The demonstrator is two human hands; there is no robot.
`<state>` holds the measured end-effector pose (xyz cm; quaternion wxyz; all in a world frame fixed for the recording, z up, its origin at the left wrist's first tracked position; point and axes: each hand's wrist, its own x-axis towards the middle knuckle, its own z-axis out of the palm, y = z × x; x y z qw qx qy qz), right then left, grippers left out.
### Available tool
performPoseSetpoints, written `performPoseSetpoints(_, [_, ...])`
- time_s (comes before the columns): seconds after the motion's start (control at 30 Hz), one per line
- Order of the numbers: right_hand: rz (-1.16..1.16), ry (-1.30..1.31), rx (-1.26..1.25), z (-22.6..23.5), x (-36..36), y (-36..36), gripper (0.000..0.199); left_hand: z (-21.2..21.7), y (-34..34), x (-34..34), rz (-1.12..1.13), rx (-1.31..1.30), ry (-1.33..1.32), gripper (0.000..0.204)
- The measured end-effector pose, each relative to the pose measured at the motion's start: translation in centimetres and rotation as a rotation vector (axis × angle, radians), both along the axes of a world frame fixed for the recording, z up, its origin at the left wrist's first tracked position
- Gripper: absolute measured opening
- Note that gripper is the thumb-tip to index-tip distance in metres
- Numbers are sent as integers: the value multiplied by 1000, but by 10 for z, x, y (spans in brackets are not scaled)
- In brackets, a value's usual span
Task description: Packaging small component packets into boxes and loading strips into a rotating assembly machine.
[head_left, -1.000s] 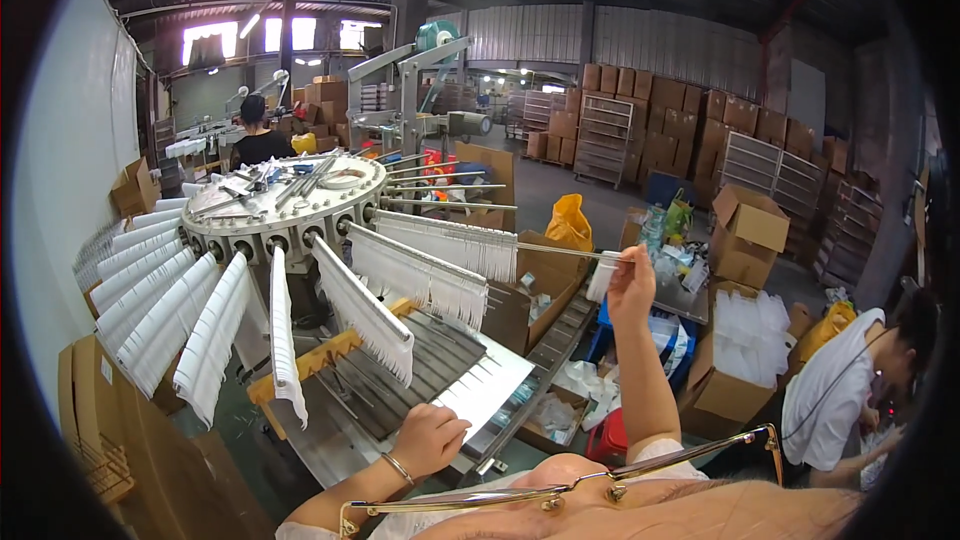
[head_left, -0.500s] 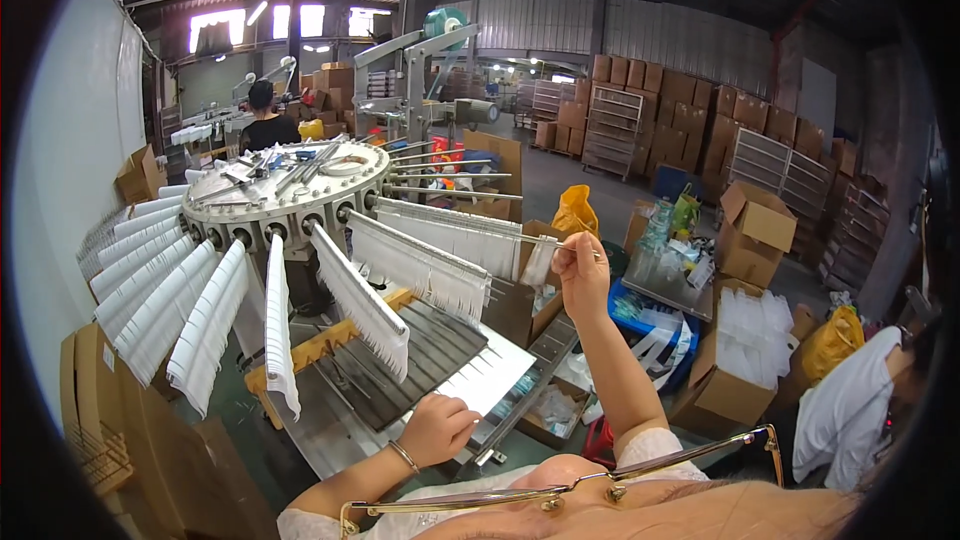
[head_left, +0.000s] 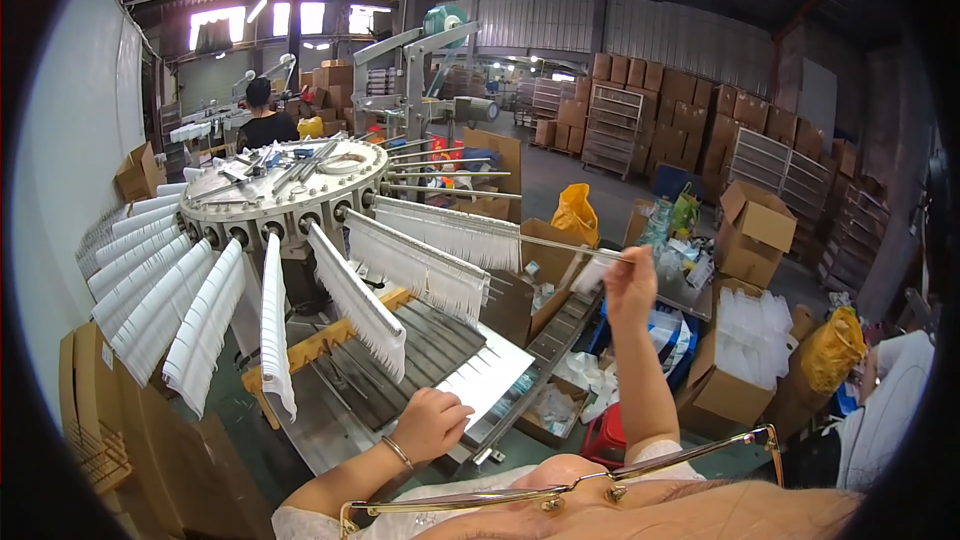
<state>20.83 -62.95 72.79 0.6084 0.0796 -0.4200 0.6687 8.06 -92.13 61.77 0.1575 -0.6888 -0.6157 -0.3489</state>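
My right hand (head_left: 628, 275) is raised at the bare tip of a thin metal rod (head_left: 560, 243) and pinches a small bunch of white pieces (head_left: 590, 275). Further in, that rod carries a dense fringe of white pieces (head_left: 440, 230). It sticks out of a round rotary hub (head_left: 285, 185) whose other rods are also loaded white. My left hand (head_left: 432, 422) rests with curled fingers on a row of white pieces (head_left: 490, 380) at the near edge of a grooved metal tray (head_left: 400, 355). Whether it grips them is hidden under the palm.
Open cardboard boxes (head_left: 750, 230) and a box of clear bags (head_left: 745, 340) stand to the right, with a yellow bag (head_left: 577, 215) behind. A red stool (head_left: 605, 430) sits below the tray. One person (head_left: 262, 120) works behind the hub, another (head_left: 900, 380) at lower right.
My right hand slid in along the rod toward the white fringe, then drew back out to the rod's tip. My left hand stayed on the tray's white row.
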Motion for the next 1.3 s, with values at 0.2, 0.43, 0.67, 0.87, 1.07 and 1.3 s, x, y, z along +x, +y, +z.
performPoseSetpoints(0.2, [-182, 168, -347, -16, 79, 25, 35, 19, -1, 0, 21, 62, 9, 16])
performPoseSetpoints(0.43, [205, 36, -197, -89, 17, -35, 35, 74, 37, 33, 146, 210, 177, 33])
performPoseSetpoints(0.67, [433, -302, -86, -110, 21, -29, 26, 36, 59, -6, 55, 60, -94, 40])
performPoseSetpoints(0.87, [605, -424, 166, -111, 41, -5, 38, 28, 66, -6, 107, 131, -3, 31])
performPoseSetpoints(1.07, [312, -487, 67, -76, 10, -5, 26, 12, 58, 3, 4, 161, -233, 27])
performPoseSetpoints(1.3, [1, -541, 331, -5, -61, -53, 21, 24, 30, 16, -87, 133, -231, 30])
